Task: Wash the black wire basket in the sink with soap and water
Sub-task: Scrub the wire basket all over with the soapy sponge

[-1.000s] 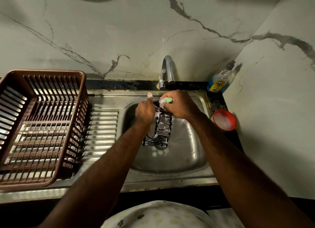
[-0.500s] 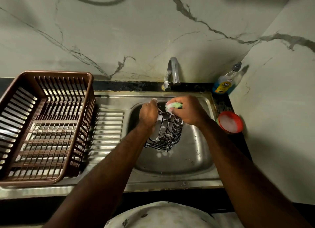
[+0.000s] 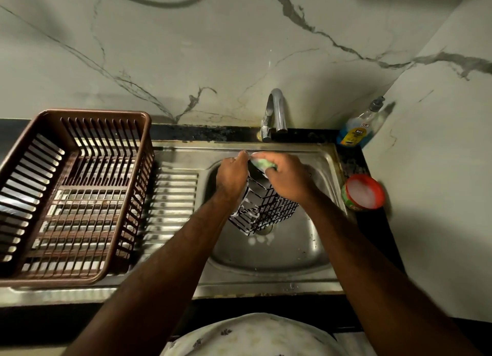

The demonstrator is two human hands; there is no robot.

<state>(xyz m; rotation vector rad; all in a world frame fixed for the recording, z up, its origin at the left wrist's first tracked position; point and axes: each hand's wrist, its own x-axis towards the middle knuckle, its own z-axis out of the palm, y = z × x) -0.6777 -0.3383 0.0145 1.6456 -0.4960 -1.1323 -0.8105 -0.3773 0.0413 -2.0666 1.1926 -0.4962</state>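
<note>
The black wire basket (image 3: 266, 209) is held tilted over the steel sink (image 3: 292, 249), streaked with white suds. My left hand (image 3: 231, 176) grips its left rim. My right hand (image 3: 288, 178) holds a green sponge (image 3: 263, 164) pressed against the basket's upper edge. Blobs of foam lie on the sink floor near the drain, under the basket. The tap (image 3: 275, 110) stands behind the sink; no water stream is visible.
A brown plastic dish rack (image 3: 74, 196) sits on the ribbed drainboard (image 3: 170, 204) to the left. A dish soap bottle (image 3: 358, 129) stands in the back right corner. A red-rimmed tub of soapy paste (image 3: 364, 192) sits right of the sink. Marble walls close in behind and right.
The basket has been turned, so more of its wire grid side faces me. Both hands kept their grip near the top edge, and the sponge stayed at the rim.
</note>
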